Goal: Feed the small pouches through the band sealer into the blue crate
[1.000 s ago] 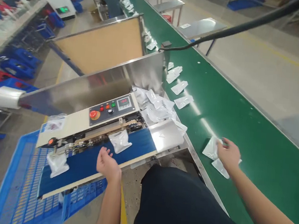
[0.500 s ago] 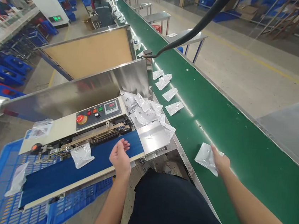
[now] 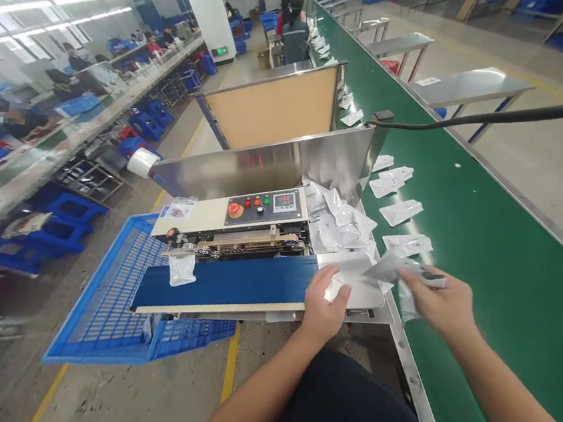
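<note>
The right hand [image 3: 436, 298] has its grip closed on a white pouch [image 3: 383, 270], blurred, beside the steel plate [image 3: 363, 297]. The left hand [image 3: 323, 302] is at that plate's near edge, finger and thumb apart. Just behind lies a pouch heap [image 3: 335, 225], too overlapped to count, hemmed in by one upright steel panel [image 3: 265, 170]. One black cable [image 3: 497, 119] crosses above the green belt [image 3: 501, 274]. Along that belt's near side, beyond the right hand, at least four pouches lie in a row. The blue belt [image 3: 249, 280] carries one pouch [image 3: 182, 270] near its left end, its surface bare from there to the plate; one blue crate [image 3: 95, 305] sits below that end. Rightward, the green belt is open to its far rim.
</note>
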Action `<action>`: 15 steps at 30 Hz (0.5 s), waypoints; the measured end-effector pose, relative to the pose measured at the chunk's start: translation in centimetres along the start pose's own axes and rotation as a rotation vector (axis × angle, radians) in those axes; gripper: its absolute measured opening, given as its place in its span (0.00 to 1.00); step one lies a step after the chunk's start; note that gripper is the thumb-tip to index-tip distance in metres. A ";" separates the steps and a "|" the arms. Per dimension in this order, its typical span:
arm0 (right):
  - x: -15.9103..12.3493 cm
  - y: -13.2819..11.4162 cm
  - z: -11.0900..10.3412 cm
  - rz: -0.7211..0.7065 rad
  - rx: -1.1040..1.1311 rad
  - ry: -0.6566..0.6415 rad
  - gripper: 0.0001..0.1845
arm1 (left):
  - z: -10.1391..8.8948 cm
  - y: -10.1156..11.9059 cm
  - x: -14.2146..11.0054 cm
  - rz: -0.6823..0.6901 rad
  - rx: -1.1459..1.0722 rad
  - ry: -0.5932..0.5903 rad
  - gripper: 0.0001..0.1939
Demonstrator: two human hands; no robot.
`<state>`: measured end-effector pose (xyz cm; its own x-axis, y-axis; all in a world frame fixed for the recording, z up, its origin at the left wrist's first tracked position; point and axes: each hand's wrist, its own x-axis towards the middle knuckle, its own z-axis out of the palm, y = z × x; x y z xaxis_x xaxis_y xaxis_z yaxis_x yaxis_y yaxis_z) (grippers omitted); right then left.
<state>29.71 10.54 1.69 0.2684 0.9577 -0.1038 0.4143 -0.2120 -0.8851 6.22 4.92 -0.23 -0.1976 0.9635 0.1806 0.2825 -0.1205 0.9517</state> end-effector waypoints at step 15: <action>-1.0 -5.1 9.2 0.059 0.022 -0.566 0.31 | -4.2 -4.1 2.2 -0.264 -0.140 0.077 0.27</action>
<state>19.30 12.44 2.11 -0.2201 0.9006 -0.3748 0.3927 -0.2699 -0.8792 0.67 6.50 -2.65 -0.3194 0.9455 -0.0639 0.0813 0.0945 0.9922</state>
